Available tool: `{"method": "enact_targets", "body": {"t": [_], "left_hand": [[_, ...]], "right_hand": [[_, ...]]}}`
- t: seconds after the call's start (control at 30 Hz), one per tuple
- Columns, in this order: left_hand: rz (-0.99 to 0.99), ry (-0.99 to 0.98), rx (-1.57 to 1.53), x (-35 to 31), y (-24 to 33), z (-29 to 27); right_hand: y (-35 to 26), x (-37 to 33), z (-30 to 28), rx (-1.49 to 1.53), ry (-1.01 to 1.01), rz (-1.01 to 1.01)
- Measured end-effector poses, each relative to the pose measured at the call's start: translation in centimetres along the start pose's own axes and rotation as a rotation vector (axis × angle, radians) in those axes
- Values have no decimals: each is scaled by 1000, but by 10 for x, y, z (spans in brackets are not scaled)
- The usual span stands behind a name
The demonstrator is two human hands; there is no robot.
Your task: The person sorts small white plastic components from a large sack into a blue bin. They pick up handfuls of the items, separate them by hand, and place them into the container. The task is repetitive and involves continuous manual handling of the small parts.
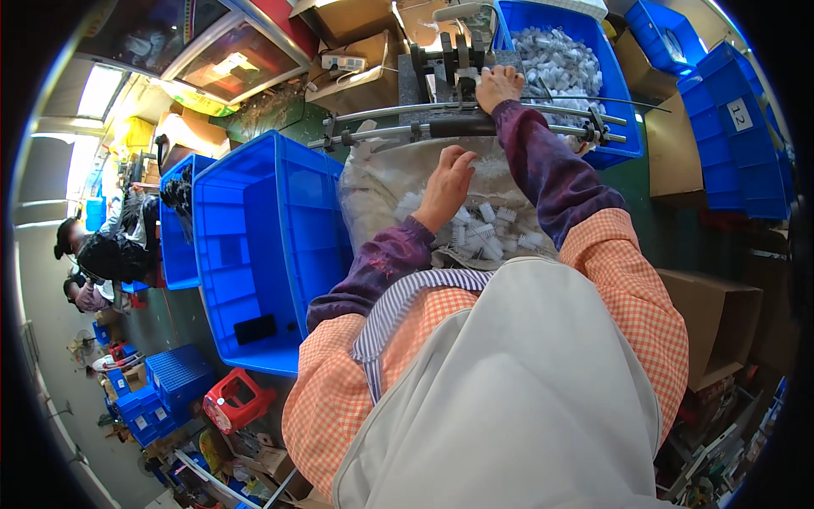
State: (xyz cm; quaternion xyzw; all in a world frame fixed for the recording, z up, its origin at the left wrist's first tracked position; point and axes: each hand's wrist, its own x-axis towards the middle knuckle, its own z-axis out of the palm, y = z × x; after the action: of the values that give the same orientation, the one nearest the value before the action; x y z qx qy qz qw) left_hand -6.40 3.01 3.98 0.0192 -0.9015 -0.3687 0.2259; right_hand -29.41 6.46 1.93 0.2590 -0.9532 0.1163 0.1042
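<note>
White, see-through plastic fills the lap-side middle of the head view: a loose pile of ridged pieces [487, 236] on a beige cloth [386, 174], just in front of my apron. My left hand [445, 193] hovers at the pile's upper left edge, fingers bent and thumb drawn in near the fingertips; I cannot tell whether a small piece sits between them. My right hand [500, 87] is farther forward, at the right side of a dark metal fixture [458, 68], its fingers curled down over the metal; whatever they may grip is hidden.

The relation that matters: the pile lies below and to the right of my left fingers, toward my body, while the fixture lies ahead of them, beyond a black roller [462, 126] set across me. The left hand is clearly nearer the pile, the right nearer the fixture. The pieces' long axes point every which way, with no shared direction.

A deep blue crate [312, 204] stands to my left. At the upper right, just beyond my right hand, a blue bin [621, 89] holds many similar pieces.
</note>
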Motion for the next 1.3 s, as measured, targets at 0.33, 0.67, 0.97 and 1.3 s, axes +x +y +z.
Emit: {"method": "enact_targets", "body": {"t": [0.33, 0.67, 0.97, 1.3], "left_hand": [[5, 109, -4, 4, -10, -7], [9, 211, -59, 18, 11, -11], [-84, 279, -514, 37, 17, -3], [-190, -388, 510, -15, -22, 0]], "right_hand": [[22, -1, -4, -49, 26, -54], [87, 42, -45, -162, -187, 92], [64, -57, -88, 891, -575, -489], [59, 1, -18, 233, 61, -198]]}}
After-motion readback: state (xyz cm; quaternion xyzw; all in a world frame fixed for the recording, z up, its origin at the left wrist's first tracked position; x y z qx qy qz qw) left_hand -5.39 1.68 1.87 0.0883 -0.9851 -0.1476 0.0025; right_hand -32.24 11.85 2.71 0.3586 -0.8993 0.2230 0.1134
